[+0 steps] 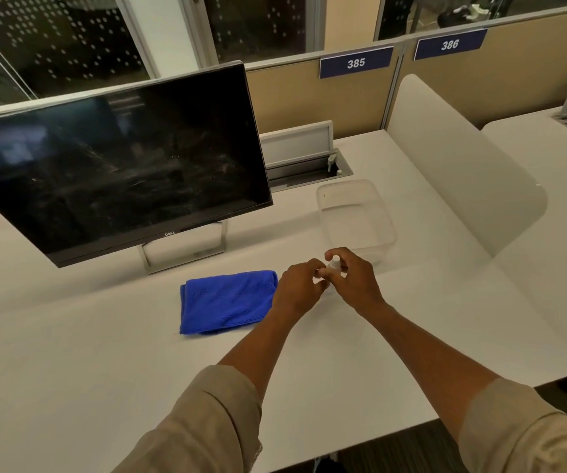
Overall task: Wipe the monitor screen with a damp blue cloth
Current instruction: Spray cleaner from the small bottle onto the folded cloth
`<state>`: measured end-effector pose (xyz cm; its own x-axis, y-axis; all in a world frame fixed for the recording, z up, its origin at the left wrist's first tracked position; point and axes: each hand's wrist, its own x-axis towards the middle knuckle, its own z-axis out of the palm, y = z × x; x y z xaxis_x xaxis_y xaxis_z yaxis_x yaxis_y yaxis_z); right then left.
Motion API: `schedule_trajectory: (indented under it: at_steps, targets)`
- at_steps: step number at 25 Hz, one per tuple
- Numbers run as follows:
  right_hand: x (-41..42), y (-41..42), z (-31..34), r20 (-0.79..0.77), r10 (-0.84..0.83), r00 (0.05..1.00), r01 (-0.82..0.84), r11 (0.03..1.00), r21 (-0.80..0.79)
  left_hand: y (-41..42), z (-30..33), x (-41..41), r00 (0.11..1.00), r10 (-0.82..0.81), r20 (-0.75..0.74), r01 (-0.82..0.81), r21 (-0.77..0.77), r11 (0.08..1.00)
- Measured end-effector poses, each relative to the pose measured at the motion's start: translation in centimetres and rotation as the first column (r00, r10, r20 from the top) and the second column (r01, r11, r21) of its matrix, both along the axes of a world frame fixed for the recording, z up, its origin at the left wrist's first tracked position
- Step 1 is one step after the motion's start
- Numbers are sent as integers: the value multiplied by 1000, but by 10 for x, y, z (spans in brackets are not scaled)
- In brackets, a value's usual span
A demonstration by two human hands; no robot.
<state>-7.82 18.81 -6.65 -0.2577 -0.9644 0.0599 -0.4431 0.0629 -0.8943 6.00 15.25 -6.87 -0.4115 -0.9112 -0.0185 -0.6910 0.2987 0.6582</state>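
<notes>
step: prep, looks like readying a small spray bottle (335, 264); cloth not yet damp by my read
right hand (353, 279): wrapped round the bottle, holding it just over the tabletop (70, 370)
left hand (297, 288): fingertips pinching at the bottle's base
blue cloth (225, 302): folded, flat on tabletop, just left of left hand, not held
Dell monitor (114, 165): behind cloth, screen smeared, unwiped
next: aim nozzle at cloth, spray, then pick cloth up
</notes>
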Motion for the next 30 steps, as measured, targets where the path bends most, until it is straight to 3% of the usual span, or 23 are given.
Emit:
schedule_trajectory:
  at_steps: [7, 12, 15, 21, 25, 28, 30]
  targets:
    - [-6, 6, 14, -46, -31, 998, 27, 996, -89, -1, 5, 12, 997, 30, 72, -26, -56, 998]
    - [-2, 3, 31, -253, -277, 927, 200, 936, -289, -9, 18, 34, 998, 22, 67, -16, -93, 996]
    - [3, -10, 47, -276, -373, 886, 275, 901, -336, -16, 27, 53, 999, 48, 17, -46, -101, 994]
    - [50, -49, 71, -291, -358, 887, 233, 892, -387, -42, 39, 112, 990, 137, 13, -135, -114, 984]
    - [97, -70, 60, -341, -180, 923, 90, 960, -264, -57, 36, 155, 973, 227, 50, -222, -94, 971]
    - [124, -84, 42, -385, 71, 920, -58, 997, 45, -65, 28, 183, 963, 262, 66, -259, -56, 964]
    - [136, -87, 27, -369, 249, 896, -156, 952, 263, -69, 20, 198, 960, 250, 130, -251, -9, 968]
